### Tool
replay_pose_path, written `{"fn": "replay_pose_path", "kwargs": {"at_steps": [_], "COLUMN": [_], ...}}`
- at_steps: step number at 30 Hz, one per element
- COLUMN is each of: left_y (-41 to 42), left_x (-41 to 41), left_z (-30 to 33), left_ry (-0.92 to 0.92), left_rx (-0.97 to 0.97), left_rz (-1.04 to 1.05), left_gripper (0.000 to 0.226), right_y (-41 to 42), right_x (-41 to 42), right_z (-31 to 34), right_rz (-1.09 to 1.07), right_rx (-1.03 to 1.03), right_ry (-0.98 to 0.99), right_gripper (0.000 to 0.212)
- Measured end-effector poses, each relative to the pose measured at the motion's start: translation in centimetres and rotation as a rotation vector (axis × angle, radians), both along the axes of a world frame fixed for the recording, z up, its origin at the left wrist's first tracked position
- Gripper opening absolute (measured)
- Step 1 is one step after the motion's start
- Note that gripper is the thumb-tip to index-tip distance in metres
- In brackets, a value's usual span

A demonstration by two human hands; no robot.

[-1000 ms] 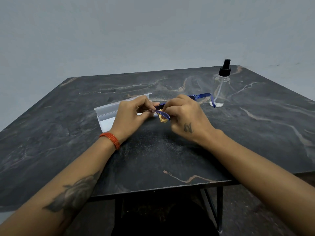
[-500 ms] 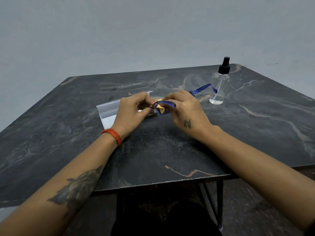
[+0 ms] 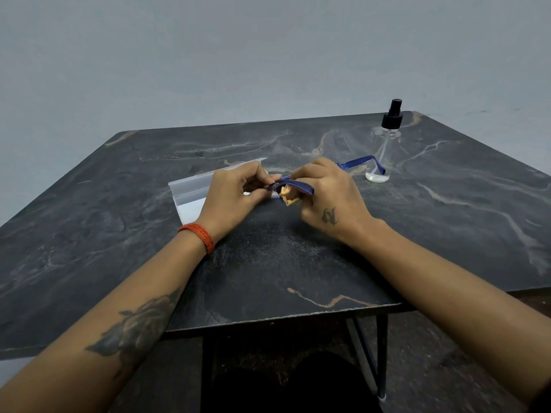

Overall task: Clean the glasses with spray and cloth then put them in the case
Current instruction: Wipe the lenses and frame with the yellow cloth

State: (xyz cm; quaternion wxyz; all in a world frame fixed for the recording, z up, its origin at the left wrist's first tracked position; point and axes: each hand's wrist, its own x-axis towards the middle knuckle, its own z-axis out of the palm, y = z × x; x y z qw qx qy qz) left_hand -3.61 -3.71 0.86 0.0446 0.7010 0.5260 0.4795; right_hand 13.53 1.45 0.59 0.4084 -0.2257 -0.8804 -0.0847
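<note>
Between your two hands, just above the dark marbled table (image 3: 125, 228), you hold the glasses (image 3: 293, 185), a thin blue plastic frame with slim, glossy arms. Your left hand (image 3: 235, 198) has its fingers curled inward, thumb and fingertips pinching the near-left end of the frame. Your right hand (image 3: 331, 198) is curled as well, fingers wrapped over the frame, with a bunched yellow cloth (image 3: 287, 195) pressed under them against the part nearest your left hand; the cloth looks soft and crumpled, only a small wad of it showing below your knuckles. The lenses are hidden by your fingers, so their state cannot be told.

The frame's long axis runs from your left fingertips across and past your right hand, angled slightly away from you. One temple arm sticks out beyond your right knuckles, straight with a hooked tip bending down, pointing toward the spray bottle (image 3: 383, 153).

That bottle stands upright beyond and to the right of your right hand: clear, cylindrical, with a black pump cap and a little liquid at the bottom.

Behind your left hand lies the case (image 3: 190, 192), a pale, translucent, rectangular plastic box lying open, partly covered by your wrist. An orange beaded bracelet (image 3: 200, 234) circles your left wrist.
</note>
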Motion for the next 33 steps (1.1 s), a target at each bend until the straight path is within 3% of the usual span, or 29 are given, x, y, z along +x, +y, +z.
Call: {"fn": "replay_pose_path", "kwargs": {"at_steps": [10, 17, 27, 33], "left_y": [-0.13, 0.01, -0.06, -0.23], "left_x": [-0.04, -0.20, 0.06, 0.16], "left_z": [0.20, -0.03, 0.03, 0.21], "left_ry": [-0.020, -0.011, -0.039, -0.057], "left_rx": [0.037, 0.030, 0.026, 0.050], "left_rz": [0.011, 0.018, 0.013, 0.010], "left_gripper": [0.021, 0.022, 0.023, 0.023], "right_y": [0.29, 0.24, 0.47, -0.04], "right_x": [-0.43, -0.03, -0.57, -0.53], "right_z": [-0.30, -0.13, -0.26, -0.21], "right_rz": [0.046, 0.060, -0.072, 0.037], "right_rx": [-0.010, -0.066, 0.023, -0.093], "right_ry": [0.045, 0.037, 0.143, 0.136], "right_gripper": [0.026, 0.019, 0.018, 0.022]}}
